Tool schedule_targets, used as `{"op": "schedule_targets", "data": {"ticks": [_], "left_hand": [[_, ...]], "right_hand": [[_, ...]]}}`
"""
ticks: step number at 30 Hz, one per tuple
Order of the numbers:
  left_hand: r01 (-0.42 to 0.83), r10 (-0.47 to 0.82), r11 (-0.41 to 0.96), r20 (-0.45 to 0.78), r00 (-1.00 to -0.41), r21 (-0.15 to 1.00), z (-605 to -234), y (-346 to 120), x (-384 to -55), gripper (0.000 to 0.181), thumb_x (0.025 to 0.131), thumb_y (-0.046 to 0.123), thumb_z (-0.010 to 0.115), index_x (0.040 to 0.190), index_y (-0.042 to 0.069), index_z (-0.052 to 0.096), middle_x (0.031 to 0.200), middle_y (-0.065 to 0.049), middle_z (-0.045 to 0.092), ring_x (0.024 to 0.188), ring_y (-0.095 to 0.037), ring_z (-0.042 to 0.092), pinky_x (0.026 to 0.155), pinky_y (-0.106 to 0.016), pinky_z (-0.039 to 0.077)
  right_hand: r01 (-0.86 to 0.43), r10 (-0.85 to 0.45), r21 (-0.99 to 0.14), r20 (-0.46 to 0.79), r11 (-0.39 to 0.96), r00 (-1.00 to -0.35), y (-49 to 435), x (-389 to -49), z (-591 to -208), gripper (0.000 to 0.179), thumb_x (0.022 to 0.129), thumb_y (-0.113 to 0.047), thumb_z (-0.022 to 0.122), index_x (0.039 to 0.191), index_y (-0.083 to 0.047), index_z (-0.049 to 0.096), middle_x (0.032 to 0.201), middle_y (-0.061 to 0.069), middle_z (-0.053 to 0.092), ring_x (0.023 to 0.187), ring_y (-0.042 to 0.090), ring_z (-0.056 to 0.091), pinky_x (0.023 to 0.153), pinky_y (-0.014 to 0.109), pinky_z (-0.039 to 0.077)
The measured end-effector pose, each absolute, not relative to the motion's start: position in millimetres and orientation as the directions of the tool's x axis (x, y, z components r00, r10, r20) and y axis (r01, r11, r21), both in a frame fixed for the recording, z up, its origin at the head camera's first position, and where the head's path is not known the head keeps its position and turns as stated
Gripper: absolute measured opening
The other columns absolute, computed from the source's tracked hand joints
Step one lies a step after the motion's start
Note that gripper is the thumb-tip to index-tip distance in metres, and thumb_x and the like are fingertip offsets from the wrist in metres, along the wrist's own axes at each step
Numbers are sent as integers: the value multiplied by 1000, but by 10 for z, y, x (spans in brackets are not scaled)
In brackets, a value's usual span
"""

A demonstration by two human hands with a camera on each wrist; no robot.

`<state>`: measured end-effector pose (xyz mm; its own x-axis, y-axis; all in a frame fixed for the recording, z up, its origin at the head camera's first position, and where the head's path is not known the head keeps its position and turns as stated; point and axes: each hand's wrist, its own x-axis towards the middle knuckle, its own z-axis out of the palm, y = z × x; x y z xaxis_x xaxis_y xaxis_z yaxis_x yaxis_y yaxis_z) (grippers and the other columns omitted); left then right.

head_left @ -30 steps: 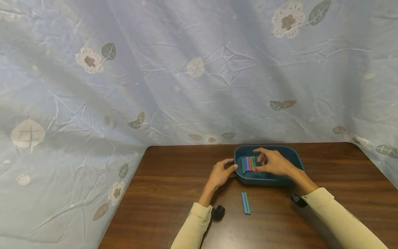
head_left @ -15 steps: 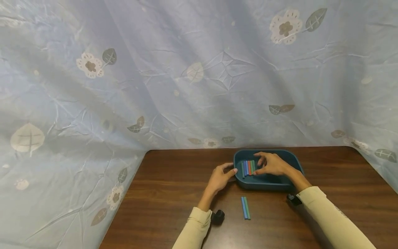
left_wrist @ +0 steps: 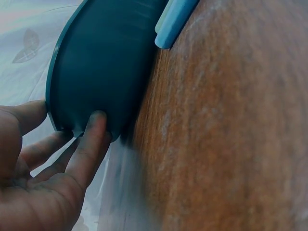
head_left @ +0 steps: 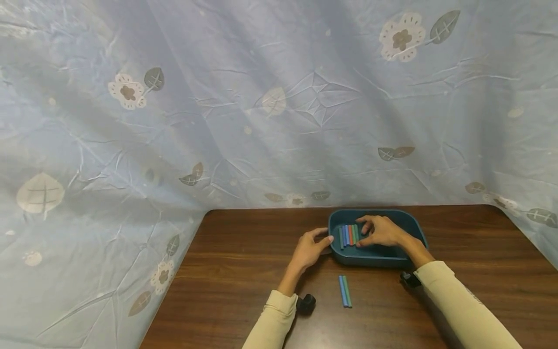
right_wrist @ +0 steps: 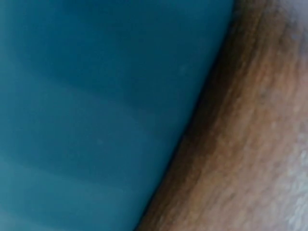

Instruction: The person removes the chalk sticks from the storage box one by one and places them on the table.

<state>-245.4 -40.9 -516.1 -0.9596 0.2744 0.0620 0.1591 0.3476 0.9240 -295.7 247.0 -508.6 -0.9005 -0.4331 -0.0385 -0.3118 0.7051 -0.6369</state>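
A dark blue tray (head_left: 370,261) with rounded corners stands near the table's back edge. My left hand (head_left: 307,248) grips its left end, thumb at the rim and fingers against the outer wall (left_wrist: 96,72). Inside, at the left, several slim coloured sticks (head_left: 348,235) lie side by side: green, blue and red. My right hand (head_left: 383,231) reaches into the tray, thumb and forefinger spread apart near the ends of the rightmost green stick. Whether they touch it is unclear. The right wrist view shows only the tray wall (right_wrist: 96,120) and table, not the hand.
A blue stick (head_left: 342,291) and a green stick (head_left: 347,292) lie together on the brown wooden table (head_left: 244,271), in front of the tray. Behind the table hangs a pale floral cloth (head_left: 244,121). Black wrist cameras sit below both cuffs.
Both hands stay at the tray and the row of sticks looks the same. My right thumb has shifted slightly right, away from the sticks. The head view has tilted up a little.
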Motion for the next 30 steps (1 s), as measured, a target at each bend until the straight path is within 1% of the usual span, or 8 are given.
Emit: {"op": "schedule_targets", "data": {"ticks": [4,7,15,18,22,25,28,30], "left_hand": [[139,295,305,46,-954,942,-5168,-406,-2463,51,106,31,71,146,2,64,129,-17,77,100,-21,80,97,-35,62],[126,306,265,41,-951,956,-5174,-404,-2459,51,106,28,71,147,0,63,128,-20,76,96,-26,82,92,-35,64],[109,306,198,45,-951,974,-5170,-391,-2456,48,105,23,72,146,-2,62,129,-23,74,105,-34,80,92,-46,65],[103,307,207,35,-951,973,-5178,-407,-2438,49,106,24,71,147,-1,62,130,-22,74,104,-30,80,91,-43,66],[109,308,211,40,-950,971,-5176,-413,-2439,49,106,25,71,147,-1,62,130,-21,75,103,-29,81,91,-42,66],[107,307,215,37,-951,971,-5180,-413,-2446,49,106,25,71,147,-1,62,130,-21,75,102,-30,81,90,-40,66],[111,307,231,36,-951,967,-5180,-410,-2458,50,106,26,71,148,0,62,130,-20,75,101,-25,81,88,-34,66],[123,306,239,45,-951,963,-5178,-407,-2466,49,106,25,71,147,-1,62,131,-20,74,102,-24,80,88,-32,65]], "right_hand": [[-311,-441,-641,-48,702,-896,2477,-2962,-5089,88,80,-39,95,148,4,58,109,8,72,90,14,67,79,35,57],[-312,-448,-641,-55,701,-892,2472,-2959,-5087,88,80,-38,96,147,5,58,110,8,71,90,15,66,78,35,56],[-305,-438,-644,-52,701,-897,2455,-2972,-5094,84,78,-33,98,144,5,61,105,7,69,85,16,62,74,31,53],[-307,-442,-651,-50,694,-895,2433,-2939,-5091,82,78,-31,98,142,6,61,104,8,69,84,16,61,73,31,53],[-315,-443,-650,-38,692,-896,2418,-2917,-5066,80,78,-29,98,140,6,62,104,9,70,83,15,63,74,33,54],[-316,-443,-643,-41,697,-896,2423,-2929,-5066,80,78,-30,98,140,4,62,105,8,70,84,14,64,75,33,55],[-322,-444,-634,-38,704,-895,2439,-2942,-5056,80,78,-33,98,140,3,61,106,8,70,87,14,65,76,34,56],[-331,-448,-631,-29,701,-893,2448,-2943,-5039,81,79,-34,97,141,2,60,107,8,69,88,15,65,76,34,56]]}}
